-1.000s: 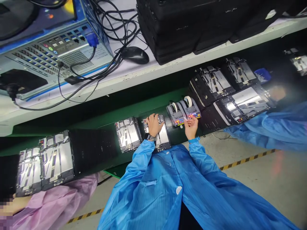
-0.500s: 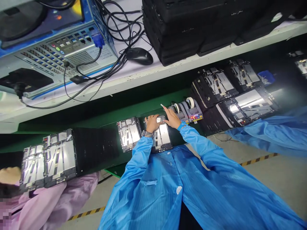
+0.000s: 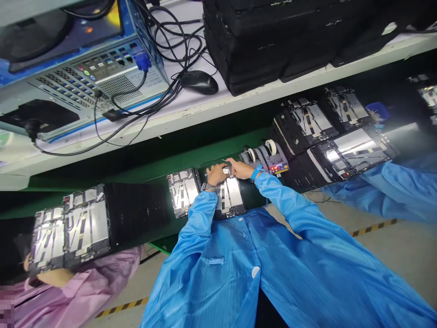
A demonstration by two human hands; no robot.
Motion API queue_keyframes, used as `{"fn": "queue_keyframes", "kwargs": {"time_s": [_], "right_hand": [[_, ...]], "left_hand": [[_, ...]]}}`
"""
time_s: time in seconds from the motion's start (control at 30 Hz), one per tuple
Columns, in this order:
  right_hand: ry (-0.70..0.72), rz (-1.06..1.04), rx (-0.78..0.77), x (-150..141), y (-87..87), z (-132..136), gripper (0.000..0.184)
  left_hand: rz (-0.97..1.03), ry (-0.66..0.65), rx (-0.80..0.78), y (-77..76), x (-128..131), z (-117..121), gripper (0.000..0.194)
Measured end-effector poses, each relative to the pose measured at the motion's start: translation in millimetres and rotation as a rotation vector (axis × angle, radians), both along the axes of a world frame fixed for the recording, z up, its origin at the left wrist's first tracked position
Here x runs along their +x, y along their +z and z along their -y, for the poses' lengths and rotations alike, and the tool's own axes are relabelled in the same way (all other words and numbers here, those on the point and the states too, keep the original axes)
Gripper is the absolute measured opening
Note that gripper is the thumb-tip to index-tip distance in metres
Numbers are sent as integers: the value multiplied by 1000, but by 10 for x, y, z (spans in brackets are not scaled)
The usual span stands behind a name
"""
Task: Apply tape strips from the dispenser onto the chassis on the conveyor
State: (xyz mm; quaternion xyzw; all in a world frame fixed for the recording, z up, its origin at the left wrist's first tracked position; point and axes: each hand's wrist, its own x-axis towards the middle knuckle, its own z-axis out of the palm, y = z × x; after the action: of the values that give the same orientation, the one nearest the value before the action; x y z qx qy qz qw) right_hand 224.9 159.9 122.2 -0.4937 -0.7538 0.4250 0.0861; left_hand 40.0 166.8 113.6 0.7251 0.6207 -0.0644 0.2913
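An opened tablet [image 3: 230,196] with bright silver battery plates and dark ribbon strips lies on the dark green bench in front of me. My left hand [image 3: 215,174] rests on its upper left edge, fingers stretched out over it. Above the tablet's upper right corner is my right hand [image 3: 239,168], its fingers pinched on a small pale strip [image 3: 225,160]; whether it is tape or a thin tool I cannot make out. To the left of my left hand stands another opened tablet [image 3: 183,191], on top of a stack.
Two tape dispensers [image 3: 273,159] stand right of my right hand. More opened tablets [image 3: 87,223] lie at left near a co-worker's pink sleeve [image 3: 102,278]; stacked tablets [image 3: 358,152] are at right by another blue sleeve [image 3: 368,184]. Overhead, a shelf [image 3: 191,107] carries a computer [image 3: 129,82] and a mouse [image 3: 200,82].
My right hand has come down and slightly left, its fingers closing in with the pale strip now lower. My left hand stays on the tablet. The pink-sleeved arm at left has shifted.
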Motion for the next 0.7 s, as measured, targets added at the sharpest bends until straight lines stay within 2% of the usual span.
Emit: {"fn": "queue_keyframes", "kwargs": {"time_s": [0.13,0.27,0.6,0.7], "right_hand": [[41,162,30,-106,82,-33,84],[31,244,56,-156,74,-51,85],[18,304,141,-261,63,5,86],[-27,293,165,-219,18,-24,94]], "left_hand": [[2,3,14,-1,-5,4,54],[8,3,7,15,-8,8,56],[19,6,7,21,-4,7,61],[17,12,3,36,1,5,61]]}}
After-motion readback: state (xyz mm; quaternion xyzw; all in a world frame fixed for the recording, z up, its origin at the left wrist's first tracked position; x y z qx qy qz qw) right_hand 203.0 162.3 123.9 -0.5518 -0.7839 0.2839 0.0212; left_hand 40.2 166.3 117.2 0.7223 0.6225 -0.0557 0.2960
